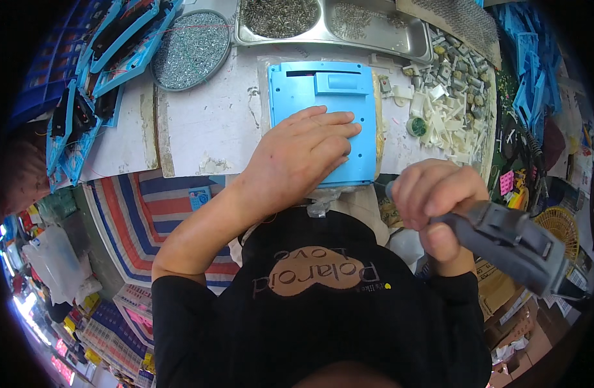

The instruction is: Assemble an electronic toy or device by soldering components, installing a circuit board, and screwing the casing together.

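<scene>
A light blue plastic housing [293, 84] lies on the worktop in front of me, with a slot and a raised block near its far edge and several small holes. My left hand [303, 145] rests flat across its near half, fingers stretched out to the right and hiding part of it. Under the housing, clear plastic and a yellowish layer show at its edges. To the right, my right hand [439, 197] grips a dark grey electric screwdriver [517, 242], its body slanting down to the right. Its front end is just right of the housing's near corner, apart from it.
Beyond the housing stands a metal tray [400, 35] of small screws; a round dish [192, 52] of silvery screws is to its left. White plastic pieces and small motors [449, 110] are heaped at right. Blue frames [93, 97] pile up at left, more blue parts [529, 71] at far right.
</scene>
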`<state>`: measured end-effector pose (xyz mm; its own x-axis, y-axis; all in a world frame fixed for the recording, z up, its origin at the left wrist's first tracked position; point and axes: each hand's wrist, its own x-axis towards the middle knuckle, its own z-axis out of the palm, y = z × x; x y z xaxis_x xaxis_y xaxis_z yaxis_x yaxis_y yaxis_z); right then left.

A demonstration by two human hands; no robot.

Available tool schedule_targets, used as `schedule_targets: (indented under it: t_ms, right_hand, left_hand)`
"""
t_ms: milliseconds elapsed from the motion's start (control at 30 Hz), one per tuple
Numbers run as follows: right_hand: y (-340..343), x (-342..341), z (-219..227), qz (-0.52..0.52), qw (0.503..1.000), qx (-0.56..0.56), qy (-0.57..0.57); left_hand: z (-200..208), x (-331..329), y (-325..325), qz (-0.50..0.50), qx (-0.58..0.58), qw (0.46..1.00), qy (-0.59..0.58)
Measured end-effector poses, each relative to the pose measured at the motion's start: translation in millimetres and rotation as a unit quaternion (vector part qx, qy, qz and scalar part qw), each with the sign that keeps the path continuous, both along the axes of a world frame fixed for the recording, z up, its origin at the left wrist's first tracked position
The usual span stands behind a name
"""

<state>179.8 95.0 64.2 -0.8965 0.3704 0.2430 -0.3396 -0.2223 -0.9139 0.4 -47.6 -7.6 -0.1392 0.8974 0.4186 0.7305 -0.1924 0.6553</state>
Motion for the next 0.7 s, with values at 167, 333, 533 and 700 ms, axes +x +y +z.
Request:
schedule_targets:
  t_ms: [167, 333, 533, 700]
  right_hand:
    - [-0.4, -12.1, -1.9, 0.041, 0.985, 0.169, -0.003]
    - [14.1, -24.8, -4.5, 0.085, 0.989, 0.107, 0.053]
    - [16.5, -51.3, -8.9, 0.08, 0.979, 0.173, 0.071]
    - [18.6, -59.4, -14.6, 0.115, 0.975, 0.17, 0.083]
  left_hand:
    - [1.0, 0.6, -1.3, 0.007, 0.004, 1.0, -0.015]
    - [-3.2, -0.6, -2.7, 0.003, 0.009, 1.0, -0.017]
    - [-4.8, -0.4, -2.4, 0.0, 0.011, 0.999, -0.043]
    - [-6.8, -2.4, -0.9, -0.002, 0.012, 0.998, -0.055]
